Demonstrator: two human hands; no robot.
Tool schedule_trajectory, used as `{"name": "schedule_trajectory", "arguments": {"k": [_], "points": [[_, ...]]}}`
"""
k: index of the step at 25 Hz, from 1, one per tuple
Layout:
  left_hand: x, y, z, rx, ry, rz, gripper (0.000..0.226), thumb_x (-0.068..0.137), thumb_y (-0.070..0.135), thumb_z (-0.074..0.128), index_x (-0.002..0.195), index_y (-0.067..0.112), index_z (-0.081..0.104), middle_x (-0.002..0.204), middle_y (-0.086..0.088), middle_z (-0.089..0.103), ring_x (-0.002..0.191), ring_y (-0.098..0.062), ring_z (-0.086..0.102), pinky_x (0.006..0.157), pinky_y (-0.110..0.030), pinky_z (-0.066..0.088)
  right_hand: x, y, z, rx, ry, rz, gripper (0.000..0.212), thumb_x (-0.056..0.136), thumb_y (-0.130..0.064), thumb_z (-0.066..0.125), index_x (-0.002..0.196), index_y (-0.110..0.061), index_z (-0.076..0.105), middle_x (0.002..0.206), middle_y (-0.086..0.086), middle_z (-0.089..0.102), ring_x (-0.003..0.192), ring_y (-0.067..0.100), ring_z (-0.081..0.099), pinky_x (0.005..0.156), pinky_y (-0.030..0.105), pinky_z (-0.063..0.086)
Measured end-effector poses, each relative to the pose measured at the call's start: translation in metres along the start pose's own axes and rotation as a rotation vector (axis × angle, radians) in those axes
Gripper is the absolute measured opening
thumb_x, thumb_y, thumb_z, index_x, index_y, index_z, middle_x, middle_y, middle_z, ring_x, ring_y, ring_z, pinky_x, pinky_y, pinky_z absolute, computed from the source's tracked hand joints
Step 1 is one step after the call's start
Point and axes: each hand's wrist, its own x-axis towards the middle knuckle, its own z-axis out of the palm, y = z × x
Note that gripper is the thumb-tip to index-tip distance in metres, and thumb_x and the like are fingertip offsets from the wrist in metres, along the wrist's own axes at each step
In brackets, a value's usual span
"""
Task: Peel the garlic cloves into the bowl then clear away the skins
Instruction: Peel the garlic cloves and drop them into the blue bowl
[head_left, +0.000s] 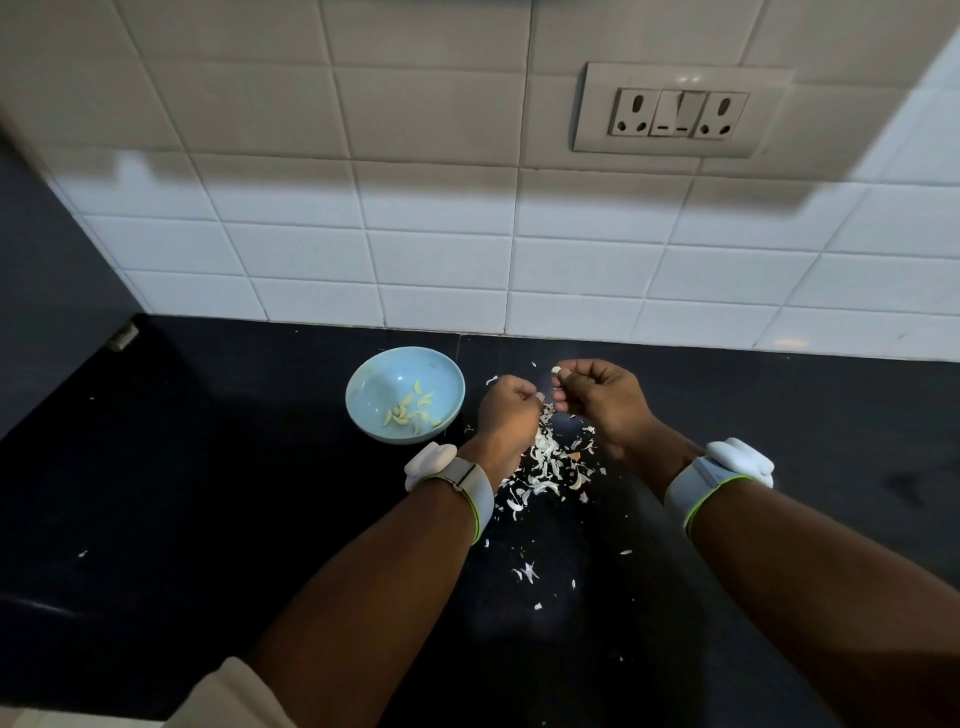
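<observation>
A light blue bowl (374, 382) stands on the black counter (208, 493) and holds several peeled garlic cloves (410, 408). Just right of the bowl, my left hand (506, 413) and my right hand (597, 397) hover close together above a heap of white garlic skins (550, 462). My right hand pinches a small garlic clove (556, 370) between thumb and fingers. The fingers of my left hand are curled, their tips near the right hand; what they hold is hidden. More skin flakes (527, 571) lie scattered nearer to me.
A white tiled wall (441, 260) rises right behind the counter, with a socket plate (678, 111) up on the right. A dark panel (47, 270) bounds the counter on the left. Both wrists wear white bands.
</observation>
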Motion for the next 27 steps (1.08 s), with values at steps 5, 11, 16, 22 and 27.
{"name": "schedule_trajectory", "arguments": {"k": [5, 11, 16, 22, 27], "points": [[0.001, 0.006, 0.002, -0.185, 0.014, 0.056, 0.021, 0.096, 0.033, 0.069, 0.078, 0.022, 0.068, 0.071, 0.007, 0.068, 0.07, -0.01, 0.059, 0.066, -0.03, 0.048, -0.002, 0.003, -0.001, -0.127, 0.005, -0.038, 0.011, 0.1, -0.009, 0.065, 0.104, -0.004, 0.074, 0.082, 0.008, 0.068, 0.071, 0.013, 0.06, 0.061, 0.023, 0.054], [0.003, 0.006, 0.011, -0.266, 0.067, 0.092, 0.016, 0.095, 0.019, 0.07, 0.079, 0.019, 0.073, 0.067, 0.001, 0.067, 0.066, -0.011, 0.059, 0.063, -0.029, 0.047, -0.007, 0.004, 0.004, -0.164, 0.017, -0.116, 0.017, 0.101, -0.006, 0.062, 0.112, -0.001, 0.074, 0.076, 0.005, 0.07, 0.066, 0.009, 0.061, 0.064, 0.023, 0.055], [0.002, 0.005, 0.013, -0.281, 0.112, 0.124, 0.016, 0.095, 0.016, 0.071, 0.079, 0.016, 0.074, 0.077, -0.008, 0.075, 0.066, -0.014, 0.065, 0.062, -0.032, 0.055, -0.006, 0.002, 0.01, 0.019, 0.0, -0.001, 0.019, 0.103, -0.004, 0.056, 0.109, 0.005, 0.072, 0.072, 0.004, 0.067, 0.063, 0.012, 0.061, 0.061, 0.023, 0.056], [0.006, 0.005, 0.009, -0.172, 0.16, 0.209, 0.017, 0.096, 0.017, 0.069, 0.079, 0.015, 0.073, 0.076, -0.005, 0.074, 0.065, -0.013, 0.067, 0.065, -0.037, 0.06, 0.0, -0.009, 0.016, 0.188, -0.102, 0.171, 0.019, 0.105, -0.001, 0.049, 0.111, -0.002, 0.068, 0.073, 0.003, 0.064, 0.062, 0.01, 0.062, 0.06, 0.022, 0.058], [0.003, 0.009, 0.009, -0.184, 0.109, 0.205, 0.019, 0.102, 0.021, 0.059, 0.083, 0.017, 0.065, 0.079, -0.001, 0.069, 0.069, -0.012, 0.063, 0.067, -0.031, 0.058, 0.003, -0.02, 0.014, 0.197, -0.145, 0.247, 0.022, 0.106, -0.005, 0.047, 0.117, -0.005, 0.066, 0.077, 0.003, 0.067, 0.062, 0.008, 0.065, 0.059, 0.02, 0.058]]}}
